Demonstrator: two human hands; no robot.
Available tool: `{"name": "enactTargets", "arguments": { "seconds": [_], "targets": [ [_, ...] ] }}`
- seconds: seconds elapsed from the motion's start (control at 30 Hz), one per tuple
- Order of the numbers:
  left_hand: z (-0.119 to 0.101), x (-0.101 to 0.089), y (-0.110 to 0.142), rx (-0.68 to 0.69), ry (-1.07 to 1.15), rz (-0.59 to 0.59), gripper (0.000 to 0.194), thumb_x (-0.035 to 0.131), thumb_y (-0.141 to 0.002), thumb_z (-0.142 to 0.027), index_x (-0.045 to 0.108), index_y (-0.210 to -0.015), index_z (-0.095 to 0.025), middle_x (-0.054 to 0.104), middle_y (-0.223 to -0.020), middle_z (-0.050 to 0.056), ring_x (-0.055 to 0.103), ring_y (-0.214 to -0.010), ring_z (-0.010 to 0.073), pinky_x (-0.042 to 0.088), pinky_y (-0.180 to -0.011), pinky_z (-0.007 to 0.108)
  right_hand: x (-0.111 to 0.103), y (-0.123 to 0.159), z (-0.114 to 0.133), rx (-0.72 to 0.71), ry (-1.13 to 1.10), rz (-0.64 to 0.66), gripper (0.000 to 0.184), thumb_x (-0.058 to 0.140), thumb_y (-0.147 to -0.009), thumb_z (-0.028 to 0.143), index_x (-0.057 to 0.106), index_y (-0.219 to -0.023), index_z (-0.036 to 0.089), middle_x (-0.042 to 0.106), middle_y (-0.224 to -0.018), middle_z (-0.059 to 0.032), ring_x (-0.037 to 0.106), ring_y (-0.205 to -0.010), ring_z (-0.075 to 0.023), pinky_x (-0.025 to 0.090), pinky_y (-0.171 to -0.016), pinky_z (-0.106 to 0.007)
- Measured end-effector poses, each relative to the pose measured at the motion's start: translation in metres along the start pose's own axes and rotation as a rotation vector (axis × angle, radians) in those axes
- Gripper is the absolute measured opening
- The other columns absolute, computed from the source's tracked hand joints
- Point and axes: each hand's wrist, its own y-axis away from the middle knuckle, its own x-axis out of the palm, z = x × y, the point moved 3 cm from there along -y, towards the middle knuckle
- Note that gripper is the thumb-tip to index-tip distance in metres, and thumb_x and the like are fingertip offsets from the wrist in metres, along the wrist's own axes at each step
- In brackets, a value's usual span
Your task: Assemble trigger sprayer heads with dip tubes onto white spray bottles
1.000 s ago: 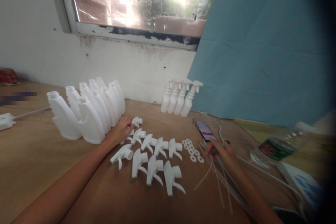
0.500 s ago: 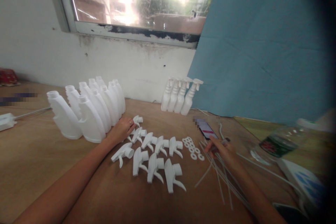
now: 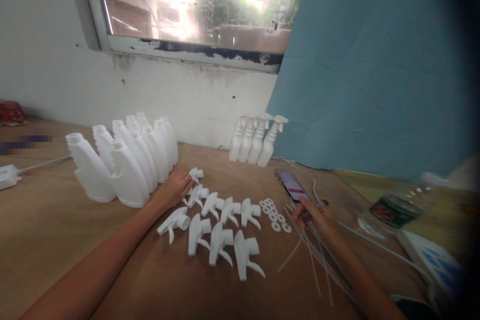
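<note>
My left hand point(image 3: 175, 188) lies on the wooden table point(image 3: 56, 240) between the group of open white bottles point(image 3: 123, 160) and the loose white trigger sprayer heads point(image 3: 215, 227). Its fingers curl over one sprayer head point(image 3: 192, 195) at the back of that group. My right hand point(image 3: 314, 216) rests on a fan of thin clear dip tubes point(image 3: 313, 255), with its fingers pinched together on one of them. Small white washers point(image 3: 275, 212) lie just left of that hand.
Several assembled spray bottles point(image 3: 257, 140) stand against the wall. A phone point(image 3: 295, 190) lies behind my right hand. A clear plastic bottle point(image 3: 397, 205) lies at the right, a blue sheet point(image 3: 375, 70) hangs behind it, and a white power strip point(image 3: 7, 177) sits far left.
Both hands stay in nearly the same places; only the view shifts slightly.
</note>
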Motion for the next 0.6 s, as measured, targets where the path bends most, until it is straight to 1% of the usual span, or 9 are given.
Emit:
{"name": "enactTargets", "arguments": {
  "seconds": [0.13, 0.33, 0.47, 0.6],
  "targets": [
    [-0.0003, 0.0, 0.0001, 0.023, -0.017, 0.009, 0.025, 0.038, -0.099, -0.026, 0.055, -0.083, -0.017, 0.06, -0.083, 0.008, 0.054, -0.085, 0.023, 0.042, -0.081, 0.037, 0.0008, 0.0013, 0.0025, -0.015, 0.01, -0.008, 0.052, 0.063, -0.078, 0.059, 0.067, -0.05, 0.015, 0.066, -0.052, -0.0085, 0.051, -0.035, -0.0111, 0.038, -0.035, -0.021],
    [-0.0026, -0.0025, -0.0008, 0.05, -0.027, 0.004, 0.025, 0.038, -0.099, -0.026, 0.056, -0.084, -0.017, 0.06, -0.083, 0.008, 0.053, -0.085, 0.0229, 0.043, -0.082, 0.038, -0.0008, 0.0008, 0.001, -0.007, 0.0, 0.004, 0.052, 0.062, -0.079, 0.058, 0.067, -0.051, 0.015, 0.067, -0.055, -0.0092, 0.052, -0.036, -0.0118, 0.039, -0.035, -0.022],
    [-0.0043, -0.0042, -0.0008, 0.057, -0.026, 0.0, 0.026, 0.037, -0.099, -0.026, 0.056, -0.084, -0.017, 0.06, -0.083, 0.008, 0.053, -0.086, 0.0229, 0.043, -0.082, 0.038, -0.0013, 0.0008, 0.0004, -0.009, 0.017, 0.011, 0.054, 0.061, -0.08, 0.059, 0.067, -0.05, 0.015, 0.065, -0.05, -0.0086, 0.051, -0.036, -0.0115, 0.039, -0.035, -0.022],
    [-0.0076, -0.0052, -0.0014, 0.065, -0.018, -0.002, 0.028, 0.036, -0.1, -0.028, 0.056, -0.083, -0.017, 0.059, -0.082, 0.007, 0.053, -0.085, 0.0231, 0.042, -0.081, 0.039, 0.0001, 0.0022, 0.003, -0.022, 0.025, 0.007, 0.054, 0.06, -0.08, 0.06, 0.067, -0.051, 0.015, 0.065, -0.05, -0.0084, 0.05, -0.036, -0.0114, 0.039, -0.036, -0.022]
  ]
}}
